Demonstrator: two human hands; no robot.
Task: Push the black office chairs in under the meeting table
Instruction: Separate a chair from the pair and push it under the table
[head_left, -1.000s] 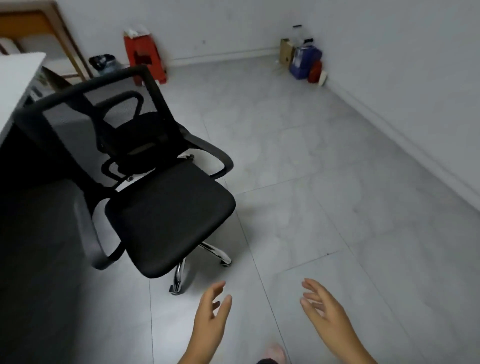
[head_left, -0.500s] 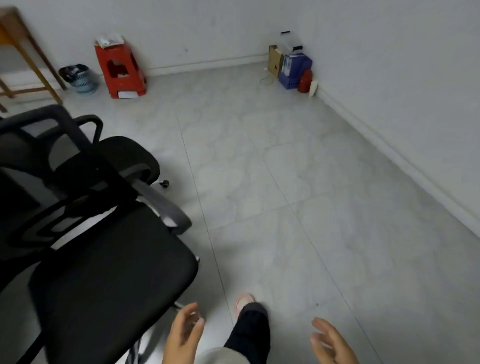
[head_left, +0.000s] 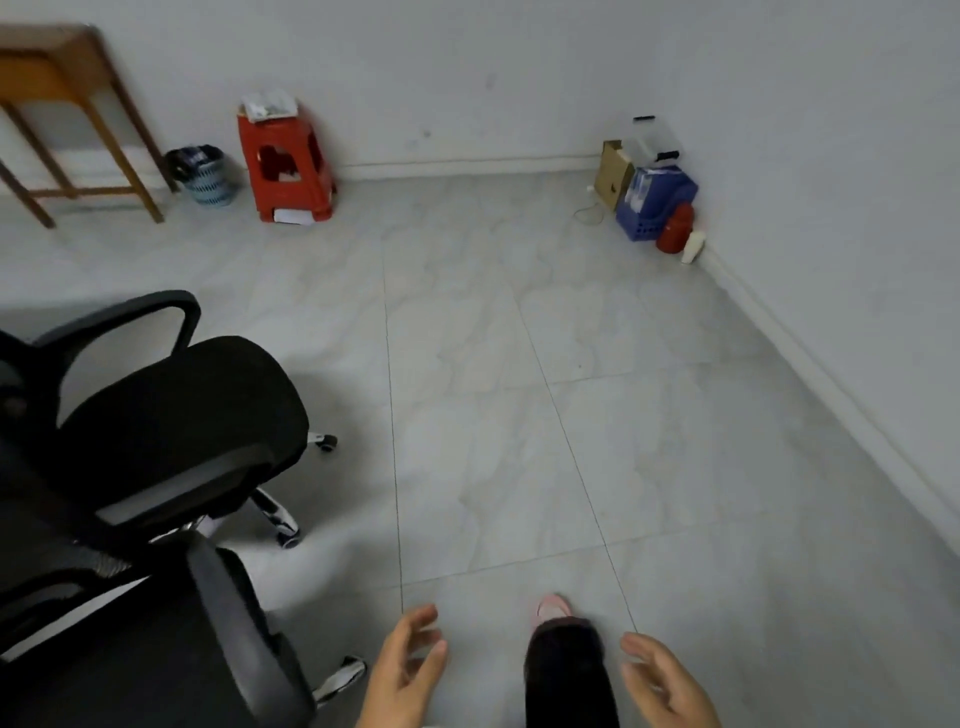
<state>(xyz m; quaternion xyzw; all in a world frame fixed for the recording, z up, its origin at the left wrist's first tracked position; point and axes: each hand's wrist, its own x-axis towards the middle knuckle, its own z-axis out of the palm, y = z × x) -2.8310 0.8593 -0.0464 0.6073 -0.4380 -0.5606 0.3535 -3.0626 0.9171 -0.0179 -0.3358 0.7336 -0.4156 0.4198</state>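
Two black office chairs stand at the left. The farther chair (head_left: 182, 415) shows its seat, one armrest and chrome castor legs. The nearer chair (head_left: 156, 649) fills the bottom left corner, its seat and armrest partly cut off by the frame edge. My left hand (head_left: 408, 670) hovers open just right of the nearer chair, touching nothing. My right hand (head_left: 667, 680) is open too, at the bottom right. Between them is my dark trouser leg with a pink shoe (head_left: 553, 608). The meeting table is out of view.
A red plastic stool (head_left: 285, 166) and a small waste bin (head_left: 205, 174) stand by the far wall, beside a wooden table's legs (head_left: 119, 140). A blue crate (head_left: 657, 202), a cardboard piece and bottles sit in the far right corner. Grey tiled floor stretches ahead.
The view has swung right and moved forward: the chairs slid to the left edge, the table dropped out of sight, and more floor and far wall show. Both hands stay open and empty.
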